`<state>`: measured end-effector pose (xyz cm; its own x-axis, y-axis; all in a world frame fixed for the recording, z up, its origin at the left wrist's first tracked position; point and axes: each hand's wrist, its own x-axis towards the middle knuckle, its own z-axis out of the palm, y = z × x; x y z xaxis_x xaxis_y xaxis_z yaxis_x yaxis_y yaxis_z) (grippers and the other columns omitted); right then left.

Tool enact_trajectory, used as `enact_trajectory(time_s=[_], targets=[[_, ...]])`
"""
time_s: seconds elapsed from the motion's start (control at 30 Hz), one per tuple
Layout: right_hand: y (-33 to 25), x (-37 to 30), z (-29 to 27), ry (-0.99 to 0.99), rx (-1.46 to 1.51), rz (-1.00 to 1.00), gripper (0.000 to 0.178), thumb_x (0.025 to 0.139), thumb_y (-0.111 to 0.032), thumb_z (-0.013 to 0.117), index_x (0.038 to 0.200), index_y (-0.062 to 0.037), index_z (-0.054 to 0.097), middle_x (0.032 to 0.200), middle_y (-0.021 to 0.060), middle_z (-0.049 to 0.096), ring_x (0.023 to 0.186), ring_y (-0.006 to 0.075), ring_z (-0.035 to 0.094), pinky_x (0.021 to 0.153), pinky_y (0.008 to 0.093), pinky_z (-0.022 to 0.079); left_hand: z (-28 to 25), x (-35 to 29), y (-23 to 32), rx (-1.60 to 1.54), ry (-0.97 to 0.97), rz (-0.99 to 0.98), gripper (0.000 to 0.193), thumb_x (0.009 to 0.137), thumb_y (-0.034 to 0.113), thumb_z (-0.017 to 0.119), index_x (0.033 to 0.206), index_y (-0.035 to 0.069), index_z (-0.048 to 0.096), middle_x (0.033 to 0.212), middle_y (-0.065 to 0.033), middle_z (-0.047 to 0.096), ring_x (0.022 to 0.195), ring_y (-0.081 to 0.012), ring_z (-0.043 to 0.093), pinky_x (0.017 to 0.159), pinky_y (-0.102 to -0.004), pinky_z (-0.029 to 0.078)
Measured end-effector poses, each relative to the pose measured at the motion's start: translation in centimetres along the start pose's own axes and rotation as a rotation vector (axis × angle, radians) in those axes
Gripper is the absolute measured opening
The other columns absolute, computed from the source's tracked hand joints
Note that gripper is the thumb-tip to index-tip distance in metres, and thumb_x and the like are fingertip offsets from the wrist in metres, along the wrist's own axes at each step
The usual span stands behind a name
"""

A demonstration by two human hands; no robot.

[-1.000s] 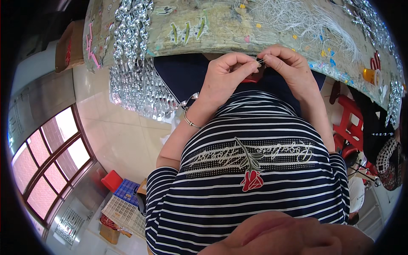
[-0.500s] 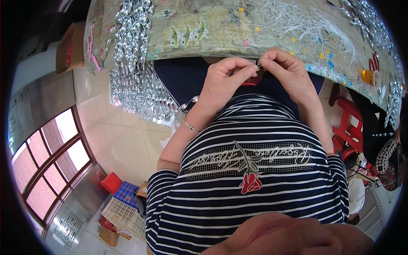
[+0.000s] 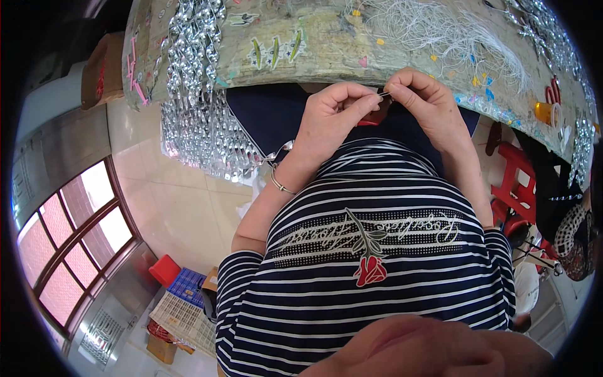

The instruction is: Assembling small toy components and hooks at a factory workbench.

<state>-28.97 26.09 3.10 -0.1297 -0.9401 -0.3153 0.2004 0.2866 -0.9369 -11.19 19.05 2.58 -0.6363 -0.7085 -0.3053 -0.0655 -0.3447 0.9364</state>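
Note:
My left hand (image 3: 336,116) and my right hand (image 3: 424,107) meet in front of my lap, at the table's near edge, with thumbs and forefingers pinched. Between the fingertips runs a short piece of thin pale string (image 3: 384,94), gripped from both sides; its ends are hidden in the fingers. Shiny silver twisted strips (image 3: 195,50) lie on the table to the left and hang over its edge, and one strip reaches my left wrist. Beyond my right hand, loose white strings (image 3: 440,31) are spread in a tangle on the table.
Stickers (image 3: 276,50) dot the worn table top (image 3: 339,56). An orange tape roll (image 3: 546,114) and red-handled scissors (image 3: 553,91) lie at the right, near more silver strips (image 3: 581,151). A red stool (image 3: 518,176) stands at the right, beside another person. Crates (image 3: 185,314) stand on the floor, lower left.
My fingertips have drawn slightly apart, my right hand rising a little, so more of the pale string shows between them. Both hands keep their pinch.

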Motion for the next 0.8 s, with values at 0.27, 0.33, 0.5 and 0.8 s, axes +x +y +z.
enact_trajectory(time_s=[0.27,0.33,0.5,0.8], targets=[[0.2,-0.1,0.1,0.008,-0.014,-0.001,0.014,0.092,-0.014,0.057,0.096,-0.0026,0.064,0.088,-0.0021,0.058,0.085,0.0059,0.052,0.08,0.0209,0.042,0.0,-0.1,-0.1,0.032,0.001,0.039,0.012,0.087,0.012,0.063,0.095,0.004,0.067,0.084,0.0003,0.066,0.073,-0.0023,0.055,0.058,-0.0165,0.039],[0.2,0.0,-0.1,-0.004,0.01,0.0,0.017,0.093,-0.017,0.055,0.099,-0.0025,0.064,0.089,-0.0017,0.059,0.085,0.0062,0.053,0.08,0.021,0.042,-0.1,-0.1,-0.3,0.036,0.012,0.058,0.011,0.087,0.009,0.064,0.094,0.002,0.066,0.084,-0.001,0.066,0.074,-0.0038,0.057,0.062,-0.0175,0.044],[0.8,-0.3,-0.6,-0.002,0.041,0.002,0.026,0.096,-0.022,0.05,0.106,-0.0021,0.064,0.092,-0.0006,0.06,0.085,0.007,0.052,0.081,0.0218,0.042,0.1,0.0,-0.8,-0.009,0.035,0.104,0.01,0.086,0.006,0.064,0.094,0.0,0.066,0.083,-0.0018,0.065,0.073,-0.0048,0.059,0.066,-0.0183,0.048],[0.9,-0.9,-0.5,-0.049,0.115,0.032,0.024,0.094,-0.019,0.053,0.108,-0.0016,0.063,0.093,0.0001,0.059,0.084,0.0073,0.051,0.08,0.0216,0.041,-0.2,0.1,-1.1,0.167,0.026,0.163,0.009,0.086,0.002,0.061,0.093,-0.001,0.066,0.086,-0.0041,0.065,0.081,-0.0085,0.06,0.074,-0.0211,0.048]])
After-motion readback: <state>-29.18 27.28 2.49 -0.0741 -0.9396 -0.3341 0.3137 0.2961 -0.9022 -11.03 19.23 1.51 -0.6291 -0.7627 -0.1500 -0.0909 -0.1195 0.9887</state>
